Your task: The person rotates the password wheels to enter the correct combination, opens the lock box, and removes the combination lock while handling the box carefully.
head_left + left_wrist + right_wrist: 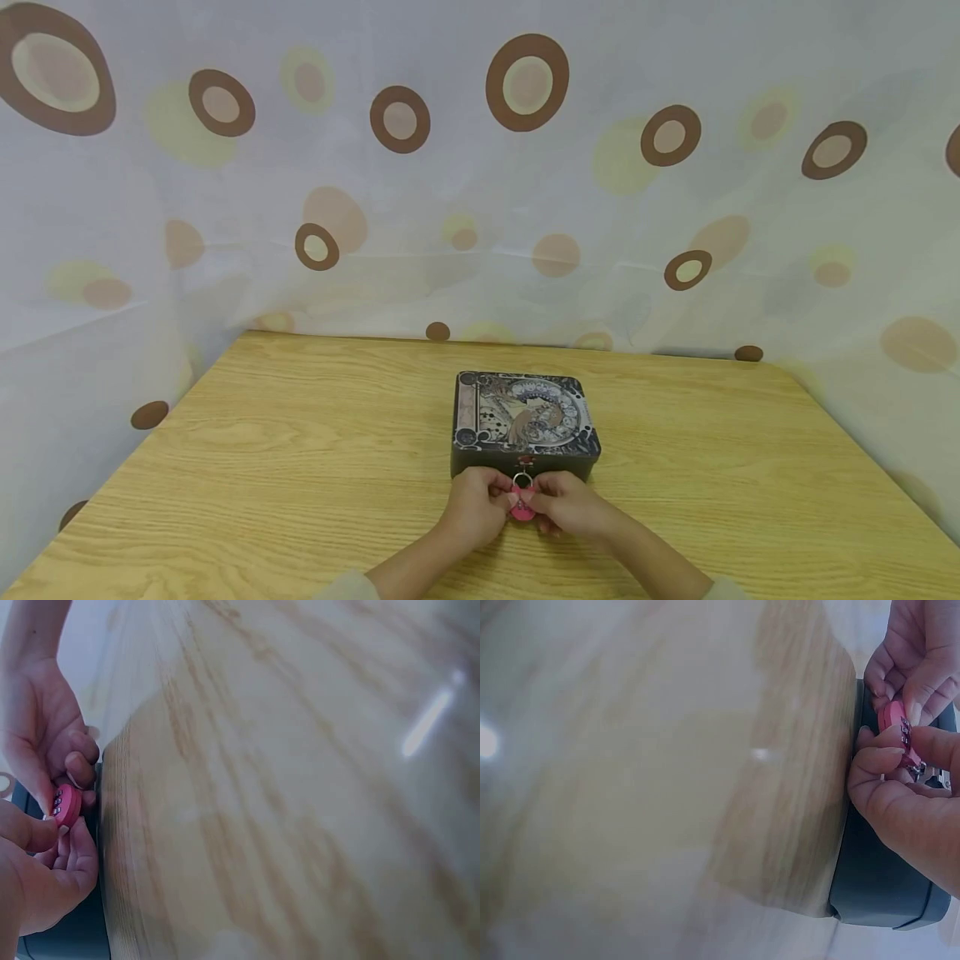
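Observation:
A dark rectangular tin box (pixel 525 412) with an illustrated lid lies on the table, its red-and-metal latch (pixel 527 460) facing me. Just below the latch is a pink combination padlock (pixel 522 513), its metal shackle up; I cannot tell whether the shackle passes through the latch. My left hand (pixel 476 507) pinches the padlock from the left, while my right hand (pixel 573 505) pinches it from the right. Number dials show on the padlock (pixel 67 804) in the left wrist view. In the right wrist view, fingers partly cover the padlock (pixel 889 716) and shackle.
The wood-grain table (pixel 300 467) spreads out around the box. A pale curtain (pixel 465 192) with brown and yellow circles hangs behind the table and along both sides. Glossy light reflections show on the tabletop in both wrist views.

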The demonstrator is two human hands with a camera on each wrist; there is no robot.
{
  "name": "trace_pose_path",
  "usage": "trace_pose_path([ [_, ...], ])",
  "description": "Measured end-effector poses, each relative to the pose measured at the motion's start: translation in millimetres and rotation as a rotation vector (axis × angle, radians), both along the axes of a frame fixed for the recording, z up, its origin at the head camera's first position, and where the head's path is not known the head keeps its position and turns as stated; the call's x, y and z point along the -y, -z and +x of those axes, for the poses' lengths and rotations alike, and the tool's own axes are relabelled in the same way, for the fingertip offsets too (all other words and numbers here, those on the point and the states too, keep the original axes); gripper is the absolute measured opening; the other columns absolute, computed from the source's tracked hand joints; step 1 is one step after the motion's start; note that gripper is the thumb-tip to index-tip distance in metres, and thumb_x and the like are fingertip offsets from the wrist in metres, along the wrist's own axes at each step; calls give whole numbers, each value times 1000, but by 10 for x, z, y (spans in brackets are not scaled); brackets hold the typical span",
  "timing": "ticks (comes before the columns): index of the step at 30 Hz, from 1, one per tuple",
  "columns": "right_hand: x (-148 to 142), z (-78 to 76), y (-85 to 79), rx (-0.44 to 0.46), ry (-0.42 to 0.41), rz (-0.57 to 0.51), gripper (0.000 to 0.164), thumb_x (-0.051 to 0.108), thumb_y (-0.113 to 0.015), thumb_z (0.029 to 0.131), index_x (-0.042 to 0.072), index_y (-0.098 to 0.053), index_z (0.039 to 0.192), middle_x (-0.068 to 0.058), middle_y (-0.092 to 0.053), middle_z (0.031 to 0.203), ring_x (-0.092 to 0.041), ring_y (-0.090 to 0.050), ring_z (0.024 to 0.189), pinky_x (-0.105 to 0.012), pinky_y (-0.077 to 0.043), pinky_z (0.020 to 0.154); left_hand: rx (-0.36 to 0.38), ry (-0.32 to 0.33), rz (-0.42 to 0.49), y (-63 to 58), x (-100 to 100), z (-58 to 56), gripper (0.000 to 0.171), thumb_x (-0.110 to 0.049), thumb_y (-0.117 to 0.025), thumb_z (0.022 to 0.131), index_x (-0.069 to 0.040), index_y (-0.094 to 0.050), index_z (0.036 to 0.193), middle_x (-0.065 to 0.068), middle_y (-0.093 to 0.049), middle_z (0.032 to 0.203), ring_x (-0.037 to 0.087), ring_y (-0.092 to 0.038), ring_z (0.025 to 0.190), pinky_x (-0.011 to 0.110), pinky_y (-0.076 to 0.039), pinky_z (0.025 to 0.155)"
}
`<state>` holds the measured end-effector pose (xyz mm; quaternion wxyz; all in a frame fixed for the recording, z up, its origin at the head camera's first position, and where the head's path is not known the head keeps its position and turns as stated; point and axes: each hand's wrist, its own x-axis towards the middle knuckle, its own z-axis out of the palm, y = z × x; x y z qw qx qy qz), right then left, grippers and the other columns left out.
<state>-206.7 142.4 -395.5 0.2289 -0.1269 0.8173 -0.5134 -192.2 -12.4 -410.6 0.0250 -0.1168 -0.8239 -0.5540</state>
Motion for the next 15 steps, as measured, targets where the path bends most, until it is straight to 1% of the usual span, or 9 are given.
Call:
trace_pose_path([
  [5, -20, -11, 22, 7, -15, -7, 14, 11, -52, 91, -1, -54, 84, 2, -46, 59, -8, -41, 50, -18, -36, 48, 9, 7, 5, -6, -3, 2, 4, 6, -63, 79, 9, -64, 77, 11, -62, 67, 6, -50, 59, 17, -43, 50],
  [12, -7, 2, 15, -52, -32, 7, 16, 9, -52, 91, -4, -54, 81, 3, -47, 61, -8, -43, 51, -17, -35, 47, 9, 1, 3, 1, -5, -3, 4, 5, -64, 79, 8, -64, 77, 10, -62, 67, 5, -50, 59, 17, -43, 50],
  [15, -2, 5, 10, -64, -38, 14, 17, 8, -52, 92, -5, -54, 81, 2, -47, 62, -8, -43, 53, -17, -35, 47, 7, -3, -1, 1, -7, -3, 4, 4, -64, 79, 8, -64, 77, 10, -62, 68, 5, -50, 59, 17, -43, 50],
])
